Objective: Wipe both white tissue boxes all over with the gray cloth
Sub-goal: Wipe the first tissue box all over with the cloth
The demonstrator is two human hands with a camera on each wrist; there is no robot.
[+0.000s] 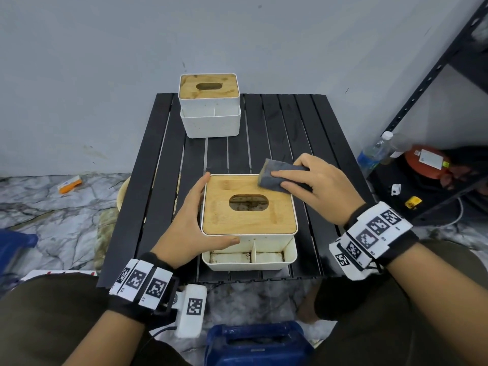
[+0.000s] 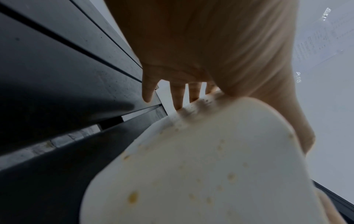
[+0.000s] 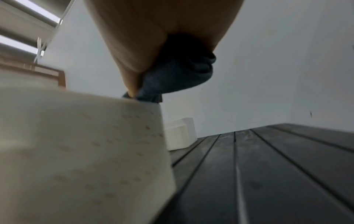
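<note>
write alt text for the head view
A right hand presses a folded gray cloth onto the wooden lid of the near white tissue box while the left hand steadies its side; a second white tissue box stands farther back on the black slatted table.

Gray cloth (image 1: 277,175) atop near tissue box (image 1: 249,223)

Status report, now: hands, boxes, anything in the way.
Left hand braces near tissue box. Right hand presses gray cloth on its wooden lid. Far tissue box untouched. Nothing in the way.
</note>
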